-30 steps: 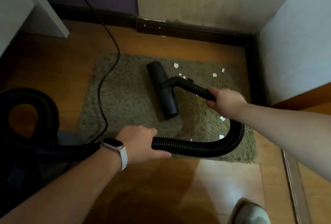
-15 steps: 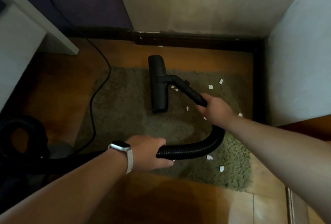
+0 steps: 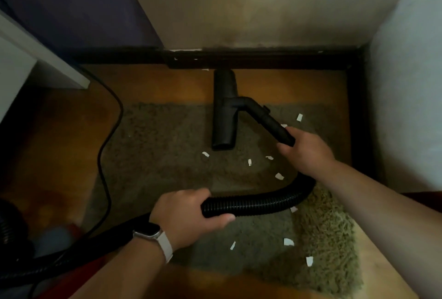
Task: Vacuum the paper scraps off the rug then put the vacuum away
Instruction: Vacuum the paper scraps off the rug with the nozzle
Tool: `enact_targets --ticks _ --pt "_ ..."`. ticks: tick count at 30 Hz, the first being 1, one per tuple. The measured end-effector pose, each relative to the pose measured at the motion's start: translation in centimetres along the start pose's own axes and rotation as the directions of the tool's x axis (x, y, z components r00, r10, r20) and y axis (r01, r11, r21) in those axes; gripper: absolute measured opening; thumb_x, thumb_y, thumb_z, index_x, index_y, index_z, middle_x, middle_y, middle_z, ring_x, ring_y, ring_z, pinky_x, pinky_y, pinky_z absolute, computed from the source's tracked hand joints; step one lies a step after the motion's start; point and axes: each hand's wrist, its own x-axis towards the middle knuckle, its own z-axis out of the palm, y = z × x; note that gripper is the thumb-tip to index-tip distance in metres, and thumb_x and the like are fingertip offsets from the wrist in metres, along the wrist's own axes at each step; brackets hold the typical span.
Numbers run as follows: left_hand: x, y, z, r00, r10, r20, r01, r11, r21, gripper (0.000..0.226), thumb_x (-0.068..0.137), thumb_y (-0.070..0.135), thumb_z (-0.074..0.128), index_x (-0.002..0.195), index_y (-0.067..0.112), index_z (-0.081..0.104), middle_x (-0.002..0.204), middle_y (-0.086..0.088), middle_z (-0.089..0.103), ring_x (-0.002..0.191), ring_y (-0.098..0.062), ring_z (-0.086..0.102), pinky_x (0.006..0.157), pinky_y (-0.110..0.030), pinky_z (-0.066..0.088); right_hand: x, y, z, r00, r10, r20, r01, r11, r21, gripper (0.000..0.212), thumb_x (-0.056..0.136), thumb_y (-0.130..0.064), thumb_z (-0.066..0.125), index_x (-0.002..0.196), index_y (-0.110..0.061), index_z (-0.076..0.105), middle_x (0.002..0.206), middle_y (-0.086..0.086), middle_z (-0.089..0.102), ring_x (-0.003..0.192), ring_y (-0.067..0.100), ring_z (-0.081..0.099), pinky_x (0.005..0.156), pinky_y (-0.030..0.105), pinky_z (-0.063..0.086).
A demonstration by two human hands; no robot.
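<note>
The rug (image 3: 167,155) is crossed by the hose (image 3: 258,203), round which the left hand (image 3: 191,215) grip is curled. The wand (image 3: 270,124) is clasped by the right hand (image 3: 306,152). The nozzle (image 3: 223,116) is set half off the far edge, so the near-right scraps (image 3: 288,242) could be missed, or scattered if swept by the hose.

Wooden floor (image 3: 167,83) meets dark skirting board (image 3: 275,59) under a stained cream wall (image 3: 251,6), purple wall (image 3: 71,6) at left

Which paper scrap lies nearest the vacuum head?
The scrap just left of the near end of the vacuum head; all the others lie farther off.
</note>
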Motion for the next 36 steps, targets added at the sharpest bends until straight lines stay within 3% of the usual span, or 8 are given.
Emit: enact_targets --ticks 7,12,16,19,23,26,31,36 --pt "1.1 -0.1 0.8 1.0 -0.01 0.007 0.01 1.0 -0.01 0.076 0.062 0.098 0.022 0.089 0.036 0.055 0.076 0.017 0.056 0.07 0.001 0.055 0.065 -0.023 0.052 0.4 0.4 0.4 0.996 -0.004 0.089 0.006 0.999 -0.032 0.023 0.092 -0.041 0.063 0.114 -0.038 0.058 0.08 -0.005 0.063 0.068 0.015 0.062 0.058 0.033 0.053" --pt "0.6 0.1 1.9 1.0 0.001 0.017 -0.001 1.0 0.001 0.072 0.06 0.101 0.021 0.085 0.039 0.05 0.072 0.019 0.051 0.067 0.002 0.05 0.056 -0.015 0.034 -0.5 0.2 0.7 0.987 -0.067 0.145 0.086 0.987 -0.132 0.017 0.092 -0.041 0.061 0.108 -0.036 0.056 0.078 -0.008 0.061 0.066 0.012 0.059 0.052 0.03 0.045" --pt "0.4 -0.2 2.2 0.999 0.017 0.028 -0.017 1.0 -0.004 0.078 0.06 0.101 0.022 0.088 0.037 0.055 0.074 0.018 0.053 0.068 0.002 0.052 0.057 -0.015 0.035 -0.8 -0.6 1.0 0.966 -0.194 0.169 0.226 0.955 -0.193 0.02 0.094 -0.04 0.061 0.112 -0.035 0.055 0.075 -0.01 0.059 0.062 0.008 0.056 0.048 0.027 0.039" --pt "-0.2 -0.1 2.4 0.999 0.047 0.017 -0.047 0.999 -0.009 0.075 0.062 0.101 0.022 0.086 0.037 0.053 0.071 0.018 0.051 0.065 0.002 0.05 0.054 -0.014 0.031 -1.2 -1.1 0.9 0.958 -0.246 0.145 0.277 0.927 -0.255 0.023 0.093 -0.042 0.061 0.114 -0.035 0.054 0.074 -0.011 0.057 0.062 0.007 0.055 0.049 0.027 0.043" --pt "-0.6 -0.1 1.9 0.999 0.046 -0.028 -0.047 0.998 -0.036 0.08 0.061 0.102 0.017 0.085 0.035 0.055 0.07 0.017 0.053 0.065 0.001 0.052 0.057 -0.017 0.041 -1.2 -1.1 -0.1 0.991 -0.128 0.039 0.134 0.955 -0.266 0.026 0.091 -0.044 0.063 0.114 -0.037 0.052 0.075 -0.011 0.059 0.062 0.012 0.059 0.052 0.032 0.053" --pt "-0.7 0.2 1.2 0.997 0.065 -0.029 -0.066 0.998 -0.019 0.087 0.06 0.102 0.013 0.089 0.033 0.057 0.073 0.015 0.054 0.068 0.0 0.054 0.06 -0.02 0.046 -1.0 -1.2 -0.5 0.998 -0.038 0.055 0.052 0.963 -0.263 0.027 0.092 -0.043 0.062 0.117 -0.038 0.052 0.076 -0.009 0.06 0.062 0.012 0.061 0.049 0.029 0.05" --pt "-1.4 0.0 0.8 0.996 0.079 0.05 -0.077 0.996 -0.04 0.069 0.063 0.099 0.023 0.082 0.038 0.048 0.072 0.016 0.052 0.065 0.003 0.05 0.055 -0.018 0.035 -1.8 -2.3 0.7 0.979 -0.104 0.177 0.149 0.954 -0.259 0.022 0.093 -0.038 0.061 0.114 -0.033 0.055 0.079 -0.008 0.06 0.067 0.011 0.059 0.052 0.028 0.046" --pt "-2.3 -0.7 1.7 0.994 0.072 0.08 -0.07 0.997 -0.029 0.075 0.064 0.099 0.023 0.086 0.034 0.053 0.074 0.015 0.055 0.068 0.001 0.054 0.065 -0.022 0.049 -2.3 -3.4 1.5 0.965 -0.146 0.219 0.21 0.929 -0.304 0.019 0.094 -0.04 0.057 0.111 -0.033 0.053 0.079 -0.007 0.059 0.066 0.013 0.057 0.048 0.027 0.037"
